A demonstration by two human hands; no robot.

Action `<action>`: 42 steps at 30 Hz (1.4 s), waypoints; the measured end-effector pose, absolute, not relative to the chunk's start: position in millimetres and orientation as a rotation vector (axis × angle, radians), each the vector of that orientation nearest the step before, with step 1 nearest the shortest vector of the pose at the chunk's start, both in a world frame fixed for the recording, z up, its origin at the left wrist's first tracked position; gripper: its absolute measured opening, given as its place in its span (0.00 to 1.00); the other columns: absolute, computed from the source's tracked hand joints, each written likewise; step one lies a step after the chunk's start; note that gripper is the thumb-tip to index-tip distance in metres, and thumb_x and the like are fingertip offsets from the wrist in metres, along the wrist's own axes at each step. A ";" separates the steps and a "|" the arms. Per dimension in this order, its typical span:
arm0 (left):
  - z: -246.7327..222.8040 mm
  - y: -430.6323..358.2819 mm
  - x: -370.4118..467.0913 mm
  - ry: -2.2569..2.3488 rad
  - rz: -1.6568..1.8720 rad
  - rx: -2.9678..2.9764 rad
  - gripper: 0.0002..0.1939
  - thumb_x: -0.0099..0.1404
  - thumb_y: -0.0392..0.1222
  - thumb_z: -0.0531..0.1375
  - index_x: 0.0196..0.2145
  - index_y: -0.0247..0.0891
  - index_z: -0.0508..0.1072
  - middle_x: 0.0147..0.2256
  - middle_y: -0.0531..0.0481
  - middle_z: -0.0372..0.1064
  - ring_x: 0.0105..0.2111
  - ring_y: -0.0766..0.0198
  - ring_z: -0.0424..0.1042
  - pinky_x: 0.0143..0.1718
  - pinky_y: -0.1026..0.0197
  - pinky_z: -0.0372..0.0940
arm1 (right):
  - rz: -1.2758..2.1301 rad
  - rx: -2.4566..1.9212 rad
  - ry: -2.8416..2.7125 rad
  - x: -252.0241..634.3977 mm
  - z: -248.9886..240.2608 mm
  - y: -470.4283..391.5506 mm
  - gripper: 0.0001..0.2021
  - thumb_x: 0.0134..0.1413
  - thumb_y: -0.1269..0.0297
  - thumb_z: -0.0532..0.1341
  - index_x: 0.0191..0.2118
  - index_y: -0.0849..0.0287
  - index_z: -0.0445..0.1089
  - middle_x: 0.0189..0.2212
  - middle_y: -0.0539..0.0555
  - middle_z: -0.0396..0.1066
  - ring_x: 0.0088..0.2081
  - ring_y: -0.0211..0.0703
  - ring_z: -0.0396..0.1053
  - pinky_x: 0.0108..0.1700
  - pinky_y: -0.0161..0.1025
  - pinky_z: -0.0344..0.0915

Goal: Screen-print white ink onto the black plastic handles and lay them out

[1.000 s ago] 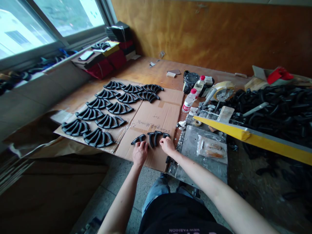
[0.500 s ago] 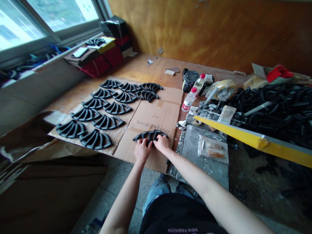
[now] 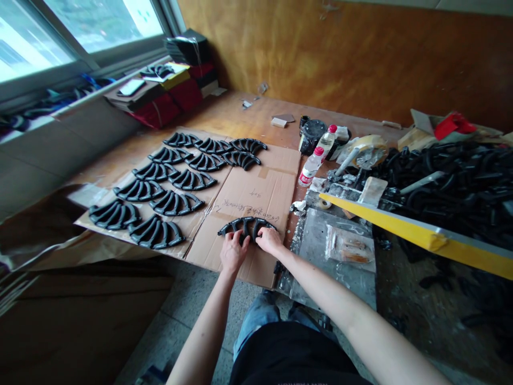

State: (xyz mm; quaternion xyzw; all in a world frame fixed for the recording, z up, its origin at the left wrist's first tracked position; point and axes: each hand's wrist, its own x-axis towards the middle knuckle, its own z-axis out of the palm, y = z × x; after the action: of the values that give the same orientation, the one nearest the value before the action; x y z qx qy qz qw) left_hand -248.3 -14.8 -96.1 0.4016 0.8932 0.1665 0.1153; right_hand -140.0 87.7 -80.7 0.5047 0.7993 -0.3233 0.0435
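Note:
A black, curved, ribbed fan-shaped piece point(image 3: 248, 222) lies on the cardboard sheet point(image 3: 256, 184) near its front right edge. My left hand point(image 3: 233, 251) is closed on the left part of its lower side, fingers bent over the ribs. My right hand point(image 3: 270, 239) grips the same piece a little right of its middle. The fingers cover parts of the lower ends of the ribs. To the left, several similar black fan-shaped pieces point(image 3: 177, 201) lie in rows on the cardboard.
Two clear bottles with red caps point(image 3: 310, 167) stand right of the cardboard, beside a black tub point(image 3: 313, 135). A yellow bar point(image 3: 417, 232) slants across the right side, before a heap of black parts point(image 3: 436, 166). A small plastic bag point(image 3: 349, 245) lies on a grey board point(image 3: 312, 267).
Both hands stay on the black fan-shaped piece, with slight shifts of the fingers. The right hand sits a little lower, showing more of the piece's upper rim. The view has tilted slightly.

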 end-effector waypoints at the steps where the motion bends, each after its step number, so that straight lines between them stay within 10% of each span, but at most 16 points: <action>1: -96.2 -15.6 -248.5 2.612 0.492 1.186 0.22 0.67 0.55 0.55 0.53 0.43 0.71 0.49 0.44 0.67 0.47 0.55 0.70 0.43 0.57 0.67 | -0.999 1.549 2.452 -140.3 -82.2 86.8 0.14 0.52 0.63 0.60 0.43 0.53 0.78 0.44 0.56 0.78 0.48 0.48 0.73 0.49 0.39 0.66; 14: -97.0 -9.5 -196.9 2.776 0.390 1.340 0.32 0.63 0.58 0.58 0.60 0.40 0.67 0.61 0.37 0.59 0.62 0.39 0.55 0.58 0.40 0.56 | -1.546 1.612 2.394 -114.4 -81.1 89.5 0.15 0.58 0.70 0.57 0.50 0.55 0.72 0.33 0.49 0.77 0.37 0.40 0.74 0.45 0.36 0.67; 23: -106.3 19.3 -235.2 2.679 0.284 1.412 0.21 0.63 0.44 0.57 0.53 0.38 0.73 0.58 0.38 0.64 0.61 0.39 0.57 0.58 0.39 0.57 | -1.575 1.662 2.465 -136.7 -95.0 80.6 0.15 0.60 0.64 0.58 0.50 0.58 0.73 0.47 0.57 0.74 0.45 0.45 0.73 0.52 0.41 0.66; 31: -93.2 108.5 -326.7 2.462 0.304 1.622 0.28 0.58 0.51 0.64 0.55 0.41 0.71 0.61 0.39 0.61 0.62 0.42 0.55 0.61 0.42 0.53 | -1.877 1.527 2.527 -177.1 -81.1 117.2 0.27 0.57 0.67 0.58 0.63 0.56 0.61 0.59 0.57 0.65 0.55 0.44 0.67 0.58 0.41 0.64; 42: -95.3 201.4 -403.1 2.658 0.309 1.354 0.25 0.59 0.55 0.60 0.49 0.35 0.73 0.53 0.34 0.67 0.57 0.42 0.62 0.55 0.42 0.59 | -1.777 1.465 2.307 -150.7 -69.7 100.2 0.27 0.53 0.68 0.60 0.60 0.58 0.67 0.33 0.53 0.76 0.37 0.44 0.73 0.46 0.41 0.68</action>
State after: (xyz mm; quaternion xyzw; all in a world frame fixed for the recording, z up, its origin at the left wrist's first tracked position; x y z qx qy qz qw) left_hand -403.1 201.4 -95.3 0.4502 0.8841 0.1028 0.0712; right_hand -150.7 100.2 -69.7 0.4486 0.7065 -0.5442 -0.0589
